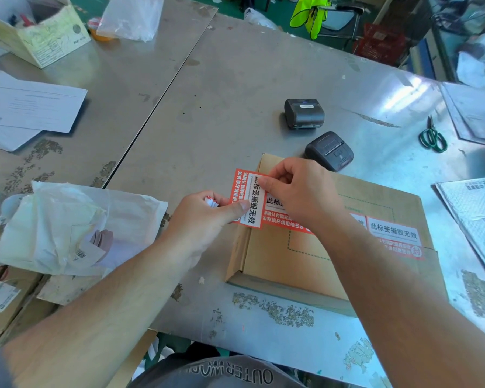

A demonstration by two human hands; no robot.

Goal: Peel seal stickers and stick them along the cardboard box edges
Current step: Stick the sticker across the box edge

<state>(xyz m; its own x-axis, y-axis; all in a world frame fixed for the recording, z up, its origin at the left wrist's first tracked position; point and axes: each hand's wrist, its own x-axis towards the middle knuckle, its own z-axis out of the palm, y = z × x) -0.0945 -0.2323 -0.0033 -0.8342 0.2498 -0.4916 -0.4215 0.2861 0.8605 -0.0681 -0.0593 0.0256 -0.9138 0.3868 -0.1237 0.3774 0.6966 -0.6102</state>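
A flat brown cardboard box (277, 259) lies on the steel table, right of centre. Two red-and-white seal stickers are stuck on its top: one (284, 217) partly under my right hand, another (395, 236) folded over the right edge. A third seal sticker (249, 200) hangs over the box's left edge, held by both hands. My left hand (207, 217) pinches its lower end with the thumb and also holds a small wad of white and red backing paper (212, 202). My right hand (300, 191) pinches the sticker's upper end above the box.
Two black label printers (304, 113) (329, 151) sit behind the box. Green-handled scissors (431, 137) lie at the right. A white plastic bag (76, 228) lies to the left, papers (31, 107) and an open carton (39, 32) at the far left.
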